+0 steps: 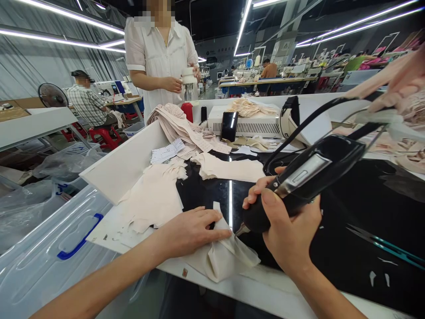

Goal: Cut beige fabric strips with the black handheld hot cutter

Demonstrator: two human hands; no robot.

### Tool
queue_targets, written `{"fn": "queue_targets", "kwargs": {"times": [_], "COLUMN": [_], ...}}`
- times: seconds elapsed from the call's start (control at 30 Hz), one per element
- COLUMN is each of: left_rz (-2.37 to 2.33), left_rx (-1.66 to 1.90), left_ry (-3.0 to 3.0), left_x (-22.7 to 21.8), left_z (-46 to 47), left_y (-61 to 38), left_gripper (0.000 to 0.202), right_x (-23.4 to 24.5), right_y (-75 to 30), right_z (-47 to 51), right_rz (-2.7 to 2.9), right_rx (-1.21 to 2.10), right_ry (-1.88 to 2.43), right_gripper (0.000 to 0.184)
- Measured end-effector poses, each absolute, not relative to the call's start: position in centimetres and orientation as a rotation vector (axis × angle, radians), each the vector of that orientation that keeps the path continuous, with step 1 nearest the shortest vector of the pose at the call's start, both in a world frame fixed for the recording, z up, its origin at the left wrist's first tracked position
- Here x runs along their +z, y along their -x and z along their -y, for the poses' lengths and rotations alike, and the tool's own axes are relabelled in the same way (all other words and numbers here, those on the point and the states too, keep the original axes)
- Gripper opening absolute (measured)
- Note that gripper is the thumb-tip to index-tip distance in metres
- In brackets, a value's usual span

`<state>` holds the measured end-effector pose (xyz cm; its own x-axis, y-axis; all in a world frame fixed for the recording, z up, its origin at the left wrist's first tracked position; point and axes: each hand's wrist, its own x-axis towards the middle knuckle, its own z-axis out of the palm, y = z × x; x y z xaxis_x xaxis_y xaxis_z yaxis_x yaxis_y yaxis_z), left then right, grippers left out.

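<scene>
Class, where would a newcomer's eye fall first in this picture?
First, the black handheld tool in the right hand, right of centre. Then the left hand on pale fabric at the near edge of the table. Beyond the table, a person in white holds a bottle.

Sewing workshop on my feed: machines (109, 91), tube lights (243, 26) overhead, worker (84, 103) on red stool (106, 133), cut cloth (156, 190) across the counter (352, 195).

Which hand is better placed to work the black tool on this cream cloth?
Right, I'd say: the right hand grips the black tool, its near end close to the cream cloth. The left hand rests on that cloth, better placed to steady it.
</scene>
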<state>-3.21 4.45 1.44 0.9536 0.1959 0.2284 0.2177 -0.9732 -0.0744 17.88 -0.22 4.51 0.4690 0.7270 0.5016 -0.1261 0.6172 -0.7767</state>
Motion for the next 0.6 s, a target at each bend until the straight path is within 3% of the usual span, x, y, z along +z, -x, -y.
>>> {"fn": "queue_targets", "kwargs": {"times": [0.6], "left_rz": [0.365], "left_rx": [-0.393], "left_ry": [3.030], "left_x": [1.2], "left_z": [-4.3], "left_y": [3.0], "left_gripper": [0.039], "right_x": [4.5], "right_y": [-17.2], "right_z": [-1.2], "right_rz": [0.956], "right_rx": [0.544], "right_ry": [0.718], "right_gripper": [0.031]}}
